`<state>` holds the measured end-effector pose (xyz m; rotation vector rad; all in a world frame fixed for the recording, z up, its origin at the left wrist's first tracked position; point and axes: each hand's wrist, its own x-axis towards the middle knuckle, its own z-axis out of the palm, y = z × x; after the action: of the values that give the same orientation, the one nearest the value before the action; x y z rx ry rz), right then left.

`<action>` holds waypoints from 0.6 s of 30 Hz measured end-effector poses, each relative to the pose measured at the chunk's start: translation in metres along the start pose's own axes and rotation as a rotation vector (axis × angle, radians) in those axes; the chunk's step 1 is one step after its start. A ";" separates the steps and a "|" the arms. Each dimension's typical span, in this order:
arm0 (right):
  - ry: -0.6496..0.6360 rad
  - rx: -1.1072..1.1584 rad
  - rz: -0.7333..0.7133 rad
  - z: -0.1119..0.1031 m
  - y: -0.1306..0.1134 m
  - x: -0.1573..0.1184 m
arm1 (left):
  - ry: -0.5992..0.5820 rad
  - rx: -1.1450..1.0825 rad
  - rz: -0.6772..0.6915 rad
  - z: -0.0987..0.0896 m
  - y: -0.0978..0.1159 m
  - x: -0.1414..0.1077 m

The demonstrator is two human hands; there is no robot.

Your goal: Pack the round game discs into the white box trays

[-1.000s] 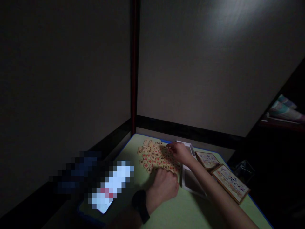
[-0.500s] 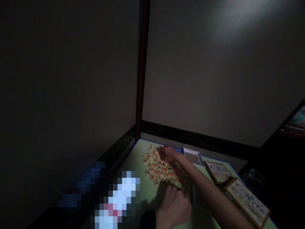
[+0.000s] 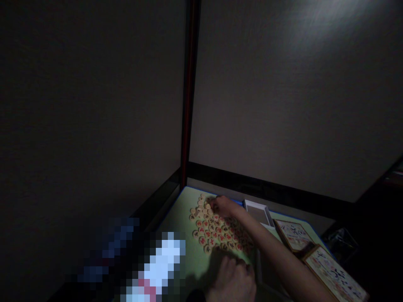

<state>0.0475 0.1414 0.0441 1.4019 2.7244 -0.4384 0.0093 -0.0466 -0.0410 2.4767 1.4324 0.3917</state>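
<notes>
Round wooden pieces with red and black characters (image 3: pixel 211 242) lie spread on a green tabletop (image 3: pixel 176 226). Plain-faced pieces (image 3: pixel 193 210) form a looser cluster at the far left. My right hand (image 3: pixel 223 205) reaches over to the far side, its fingers bent down at the edge of the plain-faced pieces; what its fingertips hold, if anything, is hidden. My left hand (image 3: pixel 234 279), with a dark cuff at the wrist, is curled into a fist near the closest row of pieces. Whether something is inside it does not show.
A white open tray (image 3: pixel 260 214) lies behind my right forearm. Two patterned boxes (image 3: pixel 294 235) (image 3: pixel 336 274) stand at the right edge of the table. Walls rise behind and at left; a blurred patch covers the lower left.
The whole view has shifted slightly, so the table sits lower in the picture. Both hands keep nearly the same places over the table, the right one still among the far pieces.
</notes>
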 end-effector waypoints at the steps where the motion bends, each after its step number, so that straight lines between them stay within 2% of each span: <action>1: 0.010 0.038 -0.004 -0.002 0.001 -0.001 | -0.011 -0.012 -0.017 -0.001 0.001 0.000; 3: 0.034 0.123 -0.012 -0.007 0.004 -0.005 | -0.033 -0.058 -0.062 -0.006 0.001 0.002; 5: 0.057 0.196 -0.013 -0.011 0.006 -0.014 | 0.022 -0.131 -0.138 -0.014 -0.002 0.006; 8: 0.119 0.445 -0.010 -0.010 0.007 -0.036 | 0.291 -0.245 -0.261 -0.028 -0.013 0.014; 10: 0.173 0.823 0.004 -0.002 0.006 -0.053 | 0.487 -0.272 -0.280 -0.037 -0.023 0.018; 12: 0.205 1.191 0.048 0.010 0.002 -0.071 | 0.591 -0.258 -0.276 -0.046 -0.034 0.020; 15: 0.251 1.495 0.124 0.026 -0.003 -0.092 | 0.618 -0.252 -0.254 -0.054 -0.043 0.019; 18: 0.309 1.611 0.162 0.037 -0.006 -0.105 | 0.606 -0.321 -0.218 -0.056 -0.046 0.019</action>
<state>0.1015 0.0451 0.0276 1.7975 2.0602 -2.9308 -0.0383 -0.0035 -0.0029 1.9974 1.6586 1.2916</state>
